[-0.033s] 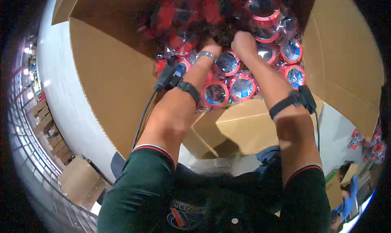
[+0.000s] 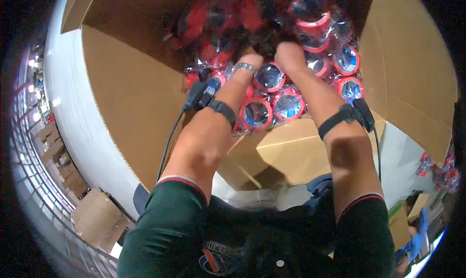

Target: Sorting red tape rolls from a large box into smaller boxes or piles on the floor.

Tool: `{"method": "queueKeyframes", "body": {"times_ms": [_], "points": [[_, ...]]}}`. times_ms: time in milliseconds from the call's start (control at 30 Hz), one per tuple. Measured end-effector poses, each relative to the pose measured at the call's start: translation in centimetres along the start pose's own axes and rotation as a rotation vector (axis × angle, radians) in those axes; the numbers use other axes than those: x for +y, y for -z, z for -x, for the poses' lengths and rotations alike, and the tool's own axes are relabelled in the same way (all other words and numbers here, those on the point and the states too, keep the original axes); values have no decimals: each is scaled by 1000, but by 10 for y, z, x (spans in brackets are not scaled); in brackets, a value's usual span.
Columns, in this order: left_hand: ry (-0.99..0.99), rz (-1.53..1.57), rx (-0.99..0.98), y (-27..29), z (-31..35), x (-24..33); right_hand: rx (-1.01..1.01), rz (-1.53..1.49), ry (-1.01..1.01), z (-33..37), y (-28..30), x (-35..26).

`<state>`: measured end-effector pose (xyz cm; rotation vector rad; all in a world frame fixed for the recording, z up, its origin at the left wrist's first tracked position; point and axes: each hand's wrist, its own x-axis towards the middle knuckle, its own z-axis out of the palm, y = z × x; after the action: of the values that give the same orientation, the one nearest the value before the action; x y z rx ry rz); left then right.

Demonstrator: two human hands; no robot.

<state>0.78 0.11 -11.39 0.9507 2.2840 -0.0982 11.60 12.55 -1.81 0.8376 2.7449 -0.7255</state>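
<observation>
Both my arms reach into a large cardboard box [image 2: 131, 93] that holds many red tape rolls [image 2: 256, 113] wrapped in clear, shiny film, with blue labels inside their rings. My left hand [image 2: 252, 60], with a metal watch on the wrist, is down among the rolls left of the middle. Close beside it, to the right, my right hand [image 2: 290, 55] dips in at the same depth. A wrapped tape roll [image 2: 270, 77] lies just below and between the two wrists. The fingers of both hands are hidden in shadow, so whatever they hold cannot be made out.
The near box flap [image 2: 296, 149] folds toward me, and a tall flap [image 2: 412, 74] stands on the right. More wrapped red rolls [image 2: 439, 171] lie outside at the right. Cartons [image 2: 99, 217] and a metal grille stand at the left. Part of another person [image 2: 415, 239] shows at the lower right.
The view has shifted very slightly. Both hands stay in the same place among the rolls, with no visible change of hold.
</observation>
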Motion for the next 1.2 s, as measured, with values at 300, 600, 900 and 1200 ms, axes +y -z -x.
{"method": "queueKeyframes", "body": {"times_ms": [300,600,900,1200], "points": [[216,208,460,132,7,41,-23,92,125,-10,-4,5],[117,823,437,119,94,17,245,-951,-217,-7,59,53],[37,656,102,80,10,13,156,-1225,-211,5,64,32],[-8,292,37,98,29,-25,69,-121,141,-4,35,-33]]}}
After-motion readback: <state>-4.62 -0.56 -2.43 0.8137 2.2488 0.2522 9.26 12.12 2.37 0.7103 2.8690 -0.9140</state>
